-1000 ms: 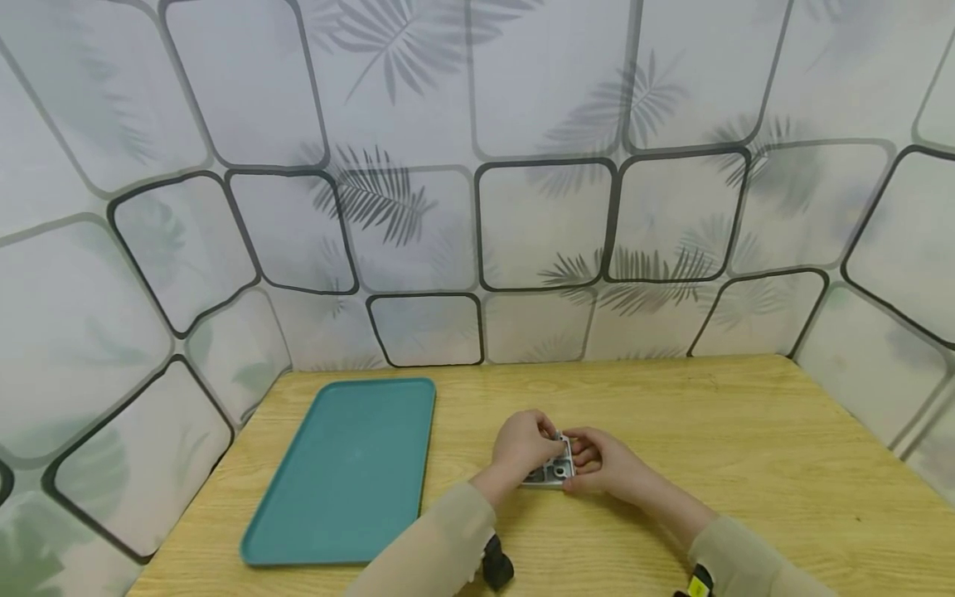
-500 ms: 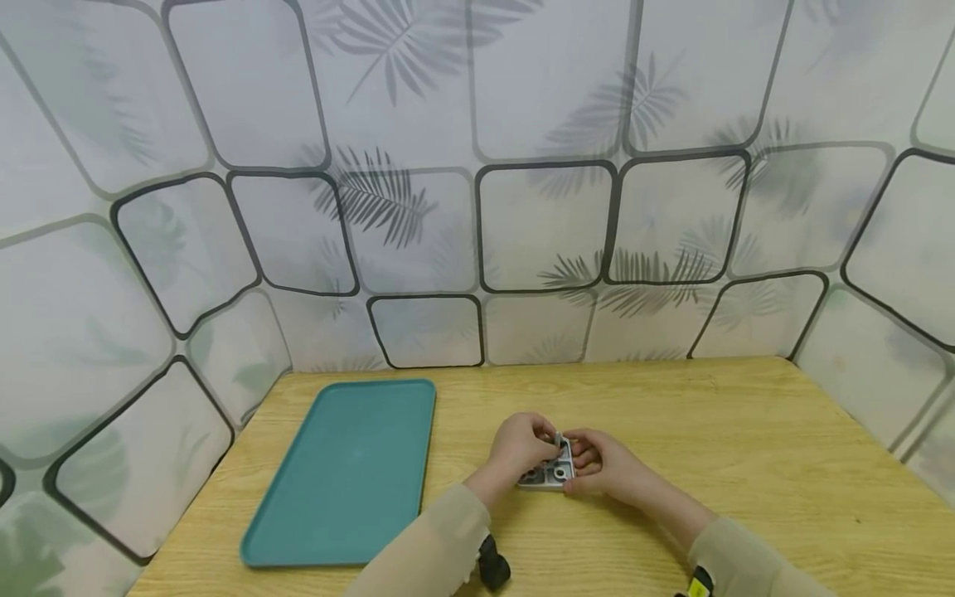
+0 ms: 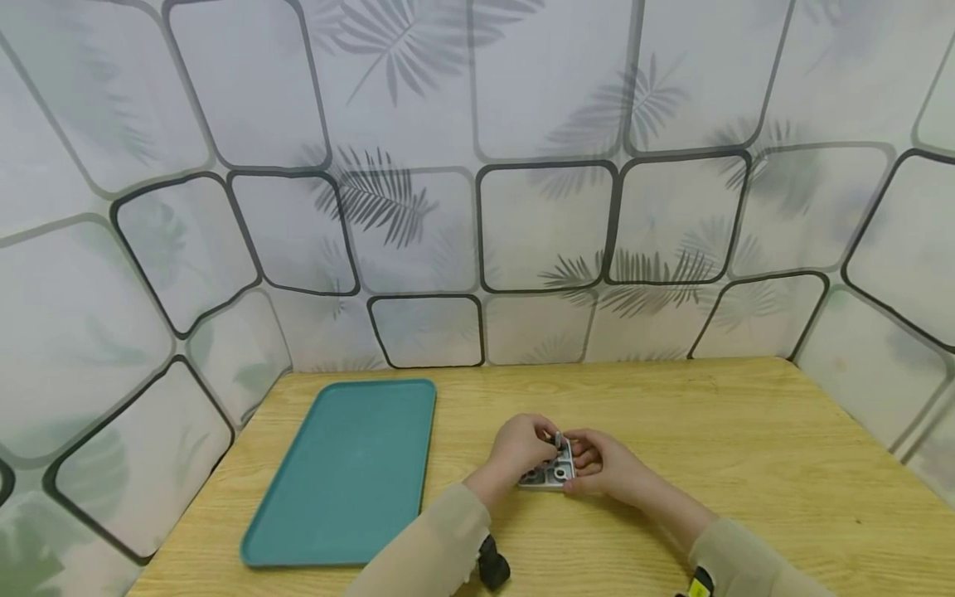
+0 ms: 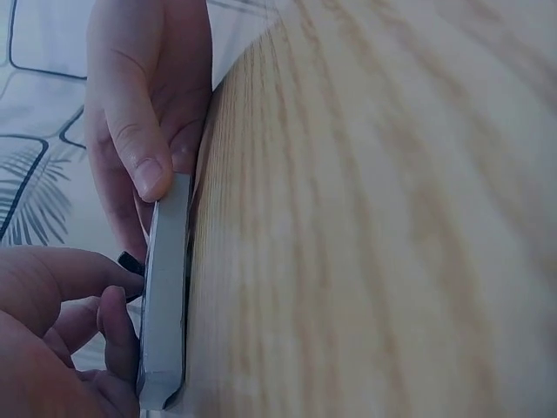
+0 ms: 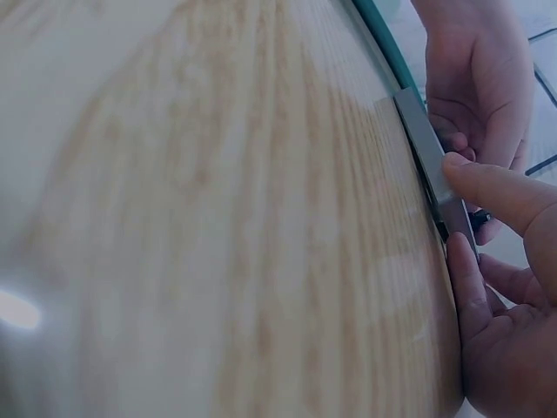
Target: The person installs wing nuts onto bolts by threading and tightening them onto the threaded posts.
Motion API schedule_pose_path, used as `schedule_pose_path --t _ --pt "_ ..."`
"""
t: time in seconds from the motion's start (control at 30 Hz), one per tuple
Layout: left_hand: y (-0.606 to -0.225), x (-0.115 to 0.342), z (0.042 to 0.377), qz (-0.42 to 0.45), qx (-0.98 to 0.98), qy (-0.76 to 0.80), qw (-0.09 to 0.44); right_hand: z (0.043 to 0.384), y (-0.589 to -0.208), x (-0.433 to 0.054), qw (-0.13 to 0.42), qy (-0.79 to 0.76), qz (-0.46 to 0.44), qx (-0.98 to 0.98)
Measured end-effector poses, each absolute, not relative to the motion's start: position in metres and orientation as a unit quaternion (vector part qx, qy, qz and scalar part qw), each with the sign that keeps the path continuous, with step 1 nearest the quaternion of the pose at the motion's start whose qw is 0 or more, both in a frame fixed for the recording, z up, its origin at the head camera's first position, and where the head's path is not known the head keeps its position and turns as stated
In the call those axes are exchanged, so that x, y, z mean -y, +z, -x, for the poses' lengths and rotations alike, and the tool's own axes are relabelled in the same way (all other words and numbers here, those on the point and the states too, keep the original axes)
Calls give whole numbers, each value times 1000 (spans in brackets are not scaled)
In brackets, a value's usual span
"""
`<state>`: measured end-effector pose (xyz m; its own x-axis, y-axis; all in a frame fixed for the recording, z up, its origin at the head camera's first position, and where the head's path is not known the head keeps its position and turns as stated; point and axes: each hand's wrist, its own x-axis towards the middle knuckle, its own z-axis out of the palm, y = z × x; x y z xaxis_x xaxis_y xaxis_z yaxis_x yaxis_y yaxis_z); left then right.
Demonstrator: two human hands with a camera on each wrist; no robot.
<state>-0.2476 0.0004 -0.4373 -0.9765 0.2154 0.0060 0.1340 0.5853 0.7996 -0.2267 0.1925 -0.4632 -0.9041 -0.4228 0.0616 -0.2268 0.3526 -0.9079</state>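
A small grey square plate [image 3: 548, 476], with raised walls and round bosses on its upper face, lies flat at the table's middle. My right hand [image 3: 608, 468] grips its right edge, thumb at the near corner and fingers along the far side. From the left, my left hand [image 3: 520, 444] reaches over the plate and pinches a small dark peg-like piece [image 4: 130, 263] between thumb and finger. That piece [image 5: 480, 218] stands up from the plate's face in the right wrist view. My left fingers hide the plate's far left part.
A teal tray [image 3: 351, 473] lies to the left on the wooden table [image 3: 746, 448]. A patterned cloth wall [image 3: 545, 224] rises behind the table and at both sides. A dark wrist device [image 3: 492, 565] hangs under my left sleeve.
My left hand has shifted very slightly left, and more of the upright piece shows between its fingers. The right hand and the plate have stayed in place.
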Motion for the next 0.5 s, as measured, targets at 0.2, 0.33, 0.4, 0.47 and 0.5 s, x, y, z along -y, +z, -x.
schedule_pose_path --t 0.2,0.33,0.4,0.47,0.5 --pt "-438 0 246 -102 -887 449 47 227 -462 -194 95 -527 197 -821" --pt "-437 0 243 -95 -878 466 53 227 -462 -195 93 -524 201 -822" --pt "-436 0 241 -90 -877 469 52 227 -463 -195 90 -525 205 -821" --pt "-435 -1 239 -85 -880 465 42 227 -464 -195 85 -525 211 -820" --pt "-434 -2 238 -84 -882 462 37 227 -464 -195 82 -525 214 -820"
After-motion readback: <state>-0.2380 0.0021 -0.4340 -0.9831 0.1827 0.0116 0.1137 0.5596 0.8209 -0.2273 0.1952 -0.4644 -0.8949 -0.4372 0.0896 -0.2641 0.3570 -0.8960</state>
